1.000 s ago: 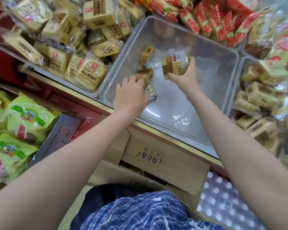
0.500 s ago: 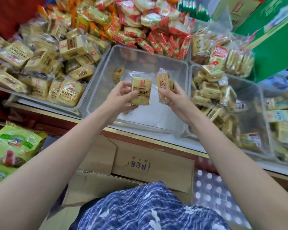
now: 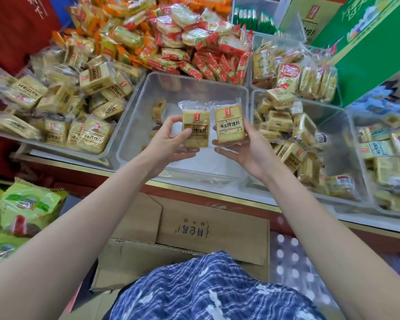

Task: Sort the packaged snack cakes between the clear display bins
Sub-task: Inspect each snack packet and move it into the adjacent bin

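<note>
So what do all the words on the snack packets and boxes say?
"海玉馒馒片": the packet in the right hand, as best it reads.
"馒馒片": the visible end of the same line on the packet in the left hand; its thumb hides the start.
Cardboard box below the shelf: a printed line, upside down and too blurred to read.
Packets in the side bins, the green box: too blurred.

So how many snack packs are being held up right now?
2. One pack is in the left hand, the other pack in the right hand, side by side above the nearly empty middle bin.
</note>
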Tool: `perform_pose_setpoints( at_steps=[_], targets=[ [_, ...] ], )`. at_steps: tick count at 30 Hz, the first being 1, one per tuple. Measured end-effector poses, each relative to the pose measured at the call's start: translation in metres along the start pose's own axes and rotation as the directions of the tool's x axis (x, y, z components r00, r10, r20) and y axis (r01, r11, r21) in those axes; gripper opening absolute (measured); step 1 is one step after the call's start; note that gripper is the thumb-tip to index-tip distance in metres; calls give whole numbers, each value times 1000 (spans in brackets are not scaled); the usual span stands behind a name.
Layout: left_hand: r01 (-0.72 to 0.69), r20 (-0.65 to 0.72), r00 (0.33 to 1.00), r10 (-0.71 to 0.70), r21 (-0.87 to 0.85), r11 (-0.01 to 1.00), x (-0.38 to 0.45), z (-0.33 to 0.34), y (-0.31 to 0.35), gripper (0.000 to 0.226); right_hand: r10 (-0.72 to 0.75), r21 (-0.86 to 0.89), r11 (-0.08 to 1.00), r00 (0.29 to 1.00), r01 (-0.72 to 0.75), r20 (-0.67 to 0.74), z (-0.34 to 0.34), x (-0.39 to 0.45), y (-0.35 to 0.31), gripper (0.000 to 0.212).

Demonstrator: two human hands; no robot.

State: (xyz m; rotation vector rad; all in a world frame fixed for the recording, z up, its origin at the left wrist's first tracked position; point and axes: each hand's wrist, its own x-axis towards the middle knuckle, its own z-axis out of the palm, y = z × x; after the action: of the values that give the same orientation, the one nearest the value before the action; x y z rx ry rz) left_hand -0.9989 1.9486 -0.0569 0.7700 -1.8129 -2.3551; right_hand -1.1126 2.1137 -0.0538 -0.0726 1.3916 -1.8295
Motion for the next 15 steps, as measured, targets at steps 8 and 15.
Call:
perform_pose_setpoints(
  at_steps=[8,15],
  targets=[
    [-13,-72,997,22,116,993,2,1,3,28,-190,-327,927,982,184,13,-9,-1,-2,38],
    [-47,-179,979,94,248,968,4,-4,7,38,-270,-426,873,963,237,-16,-10,-4,-7,50]
  ],
)
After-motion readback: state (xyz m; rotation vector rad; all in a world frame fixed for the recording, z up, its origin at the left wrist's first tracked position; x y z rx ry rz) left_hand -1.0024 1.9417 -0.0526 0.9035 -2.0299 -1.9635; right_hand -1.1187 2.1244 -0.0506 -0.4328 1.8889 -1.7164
